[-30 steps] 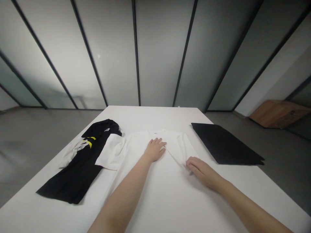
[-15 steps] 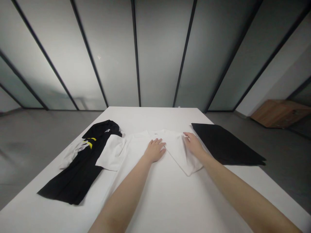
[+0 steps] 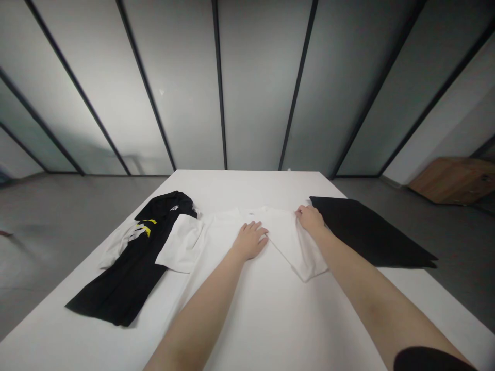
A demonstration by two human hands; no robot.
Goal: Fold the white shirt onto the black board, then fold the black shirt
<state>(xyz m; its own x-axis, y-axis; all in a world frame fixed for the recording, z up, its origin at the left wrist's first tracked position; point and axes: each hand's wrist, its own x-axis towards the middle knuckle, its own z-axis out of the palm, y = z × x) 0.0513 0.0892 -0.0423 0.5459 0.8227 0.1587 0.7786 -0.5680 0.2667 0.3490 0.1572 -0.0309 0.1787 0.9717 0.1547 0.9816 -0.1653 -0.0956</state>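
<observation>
A white T-shirt (image 3: 216,242) lies spread on the white table, its collar at the far end. Its left sleeve (image 3: 180,245) sticks out flat, while the right sleeve (image 3: 309,257) is folded inward over the body. Flat on the chest, fingers apart, rests my left hand (image 3: 250,240), touching the inner end of the folded sleeve. At the right shoulder fold, my right hand (image 3: 310,219) has its fingers curled and pinched on the fabric. The shirt's lower part is partly covered by my forearms.
On the left lies a black T-shirt (image 3: 143,273) with white and yellow parts, next to the white sleeve. A folded black cloth (image 3: 363,232) sits at the table's (image 3: 247,185) right edge. Behind stands a frosted glass wall (image 3: 255,93); a wooden cabinet (image 3: 452,180) is at far right.
My right hand's fingers have closed from a looser spread onto the shoulder fold. My left hand stays flat on the chest. The view has shifted slightly.
</observation>
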